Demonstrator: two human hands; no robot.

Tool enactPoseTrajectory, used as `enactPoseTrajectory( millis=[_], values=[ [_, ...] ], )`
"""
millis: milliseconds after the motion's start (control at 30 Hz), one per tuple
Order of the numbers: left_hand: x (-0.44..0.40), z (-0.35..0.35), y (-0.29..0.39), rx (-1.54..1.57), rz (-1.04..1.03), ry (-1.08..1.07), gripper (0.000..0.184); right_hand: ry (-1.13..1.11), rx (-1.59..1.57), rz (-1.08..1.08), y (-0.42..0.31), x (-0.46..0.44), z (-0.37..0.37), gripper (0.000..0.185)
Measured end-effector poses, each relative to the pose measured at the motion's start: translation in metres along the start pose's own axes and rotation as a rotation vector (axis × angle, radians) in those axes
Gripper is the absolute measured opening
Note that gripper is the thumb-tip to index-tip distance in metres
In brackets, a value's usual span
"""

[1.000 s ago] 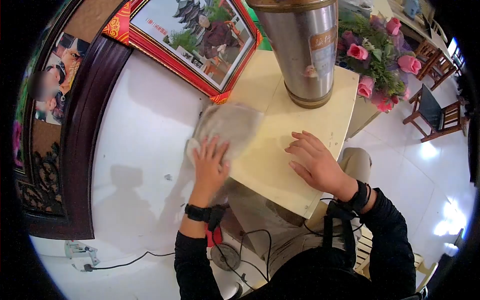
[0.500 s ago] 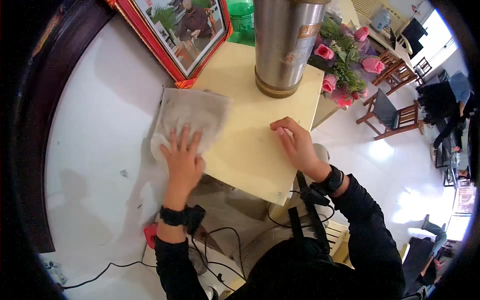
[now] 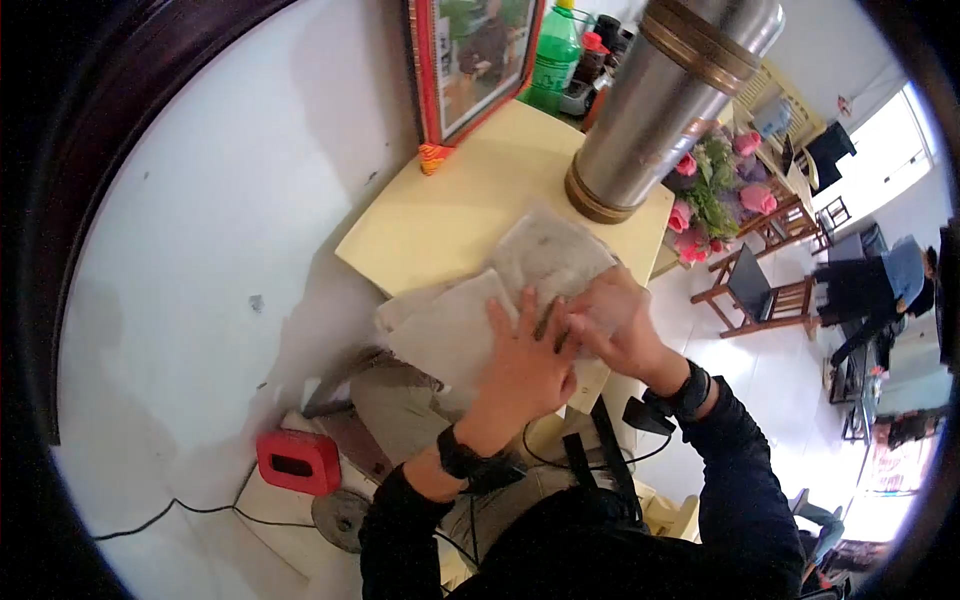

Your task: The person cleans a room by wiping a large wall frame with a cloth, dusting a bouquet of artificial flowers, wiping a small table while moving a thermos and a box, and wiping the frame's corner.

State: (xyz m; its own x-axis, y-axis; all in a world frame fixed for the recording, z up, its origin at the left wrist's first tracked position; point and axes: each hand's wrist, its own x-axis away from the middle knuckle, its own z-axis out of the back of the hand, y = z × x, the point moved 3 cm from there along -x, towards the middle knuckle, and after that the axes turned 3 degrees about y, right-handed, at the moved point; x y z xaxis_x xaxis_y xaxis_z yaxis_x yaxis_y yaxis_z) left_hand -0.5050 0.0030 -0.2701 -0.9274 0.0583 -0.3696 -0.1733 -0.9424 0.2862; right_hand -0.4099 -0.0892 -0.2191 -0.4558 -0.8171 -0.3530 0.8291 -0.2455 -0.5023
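Note:
A greyish-white cloth (image 3: 450, 325) lies rumpled and partly folded over the front of the pale yellow tabletop (image 3: 410, 215), with its left part hanging past the edge. My left hand (image 3: 525, 365) rests flat on it, fingers spread. At the cloth's right side my right hand (image 3: 620, 325) is curled with bent fingers, gripping its edge; motion smears the fingertips slightly. The two hands almost meet. Behind them stands a large steel thermos (image 3: 655, 110), leaning in view, and a red-framed photo (image 3: 430, 90) is propped against the wall.
Pink artificial roses (image 3: 715, 195) are right of the thermos. A green bottle (image 3: 555, 60) and other small bottles stand behind it. Below left are a red box-like object (image 3: 300, 462) and a black cable (image 3: 205, 512). Wooden chairs (image 3: 760, 295) and a person (image 3: 895, 280) are farther right.
My left hand and the cloth have moved right and toward me, away from the photo frame. My right hand has come onto the cloth. The view has shifted.

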Motion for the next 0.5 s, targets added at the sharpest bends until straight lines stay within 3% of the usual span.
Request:
enactPoseTrajectory(
  millis=[67,100,233,333,500],
  values=[
    [0.003,0.001,-0.001,0.114,-0.013,0.022,0.041,-0.11,-0.033,0.152,-0.01,-0.006,-0.023,0.028],
    [0.006,0.005,-0.004,0.179,-0.018,0.02,0.04,-0.273,-0.053,0.108,-0.003,-0.002,-0.032,0.046],
    [0.039,0.02,-0.024,0.301,-0.027,0.208,0.03,-0.347,0.162,0.05,-0.003,0.002,-0.034,0.052],
    [0.061,0.041,-0.039,0.179,0.171,0.436,0.03,-0.303,0.309,0.11,-0.006,0.007,-0.035,0.05],
    [0.072,0.043,-0.055,0.238,0.243,0.385,0.027,-0.261,0.321,0.137,-0.005,0.018,-0.039,0.042]
  ],
)
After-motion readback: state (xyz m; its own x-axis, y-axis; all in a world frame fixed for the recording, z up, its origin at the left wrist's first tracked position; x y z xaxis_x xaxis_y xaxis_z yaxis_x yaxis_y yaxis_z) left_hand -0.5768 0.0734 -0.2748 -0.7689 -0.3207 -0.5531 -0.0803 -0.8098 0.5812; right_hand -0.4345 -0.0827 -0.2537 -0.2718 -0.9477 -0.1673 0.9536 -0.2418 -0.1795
